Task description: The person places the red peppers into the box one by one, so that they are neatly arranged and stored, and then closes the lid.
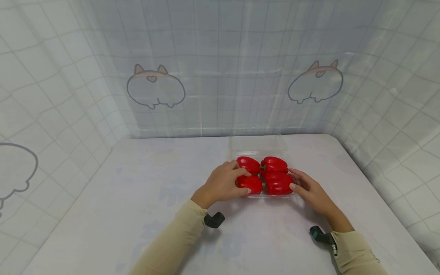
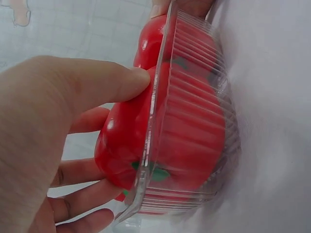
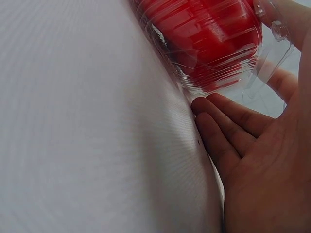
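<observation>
Several red bell peppers sit in a clear plastic clamshell container (image 1: pixel 254 196), whose lid (image 1: pixel 258 143) is folded back behind it. My left hand (image 1: pixel 223 182) grips the near-left bell pepper (image 1: pixel 252 184), thumb on the near side and fingers over the far side. In the left wrist view this pepper (image 2: pixel 121 141) rises above the rim, its green stem part showing. At the container's right end, my right hand (image 1: pixel 311 193) holds the edge with thumb and forefinger, beside the near-right pepper (image 1: pixel 278 183). In the right wrist view, the other fingers (image 3: pixel 228 128) lie low against the tabletop.
The container stands on a pale table (image 1: pixel 172 164) toward its back edge. Behind the table and at both sides hang white gridded curtains (image 1: pixel 220 76) with cartoon outlines. A dark wrist-worn device (image 1: pixel 214 220) shows at the left cuff, another device (image 1: pixel 321 235) at the right.
</observation>
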`<state>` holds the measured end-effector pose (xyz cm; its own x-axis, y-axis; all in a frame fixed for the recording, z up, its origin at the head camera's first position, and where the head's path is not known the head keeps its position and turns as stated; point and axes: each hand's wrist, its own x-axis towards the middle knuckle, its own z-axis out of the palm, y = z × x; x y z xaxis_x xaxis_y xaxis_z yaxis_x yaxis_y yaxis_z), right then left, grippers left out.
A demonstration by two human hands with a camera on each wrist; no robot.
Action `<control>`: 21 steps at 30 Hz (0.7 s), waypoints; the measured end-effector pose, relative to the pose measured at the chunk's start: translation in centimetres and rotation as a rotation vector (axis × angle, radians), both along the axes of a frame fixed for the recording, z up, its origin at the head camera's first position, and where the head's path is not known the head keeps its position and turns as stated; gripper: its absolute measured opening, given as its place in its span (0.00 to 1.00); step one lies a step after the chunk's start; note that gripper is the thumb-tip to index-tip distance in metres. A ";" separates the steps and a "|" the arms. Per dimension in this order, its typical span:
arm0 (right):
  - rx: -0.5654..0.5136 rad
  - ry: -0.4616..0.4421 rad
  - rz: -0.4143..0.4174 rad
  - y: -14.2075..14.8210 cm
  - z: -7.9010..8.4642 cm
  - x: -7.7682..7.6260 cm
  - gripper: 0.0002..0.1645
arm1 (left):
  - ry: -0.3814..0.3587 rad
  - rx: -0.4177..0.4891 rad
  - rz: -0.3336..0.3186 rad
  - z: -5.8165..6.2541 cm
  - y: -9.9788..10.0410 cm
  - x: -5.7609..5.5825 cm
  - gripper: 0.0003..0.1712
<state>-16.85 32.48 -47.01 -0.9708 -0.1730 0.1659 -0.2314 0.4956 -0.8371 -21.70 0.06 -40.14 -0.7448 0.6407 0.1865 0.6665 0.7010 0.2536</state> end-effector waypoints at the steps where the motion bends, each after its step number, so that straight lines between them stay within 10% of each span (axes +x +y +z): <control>1: 0.002 0.001 -0.001 0.0 0.0 0.0 0.38 | -0.004 0.004 0.000 0.1 0.0 0.0 0.28; 21: -0.005 0.000 0.000 -0.2 -0.2 0.2 0.38 | -0.125 0.095 -0.036 -0.7 -1.0 -0.6 0.31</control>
<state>-16.68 32.28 -47.24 -0.9709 -0.1719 0.1670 -0.2314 0.4913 -0.8397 -22.25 -0.89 -40.85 -0.7425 0.6516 0.1550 0.6503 0.6459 0.3999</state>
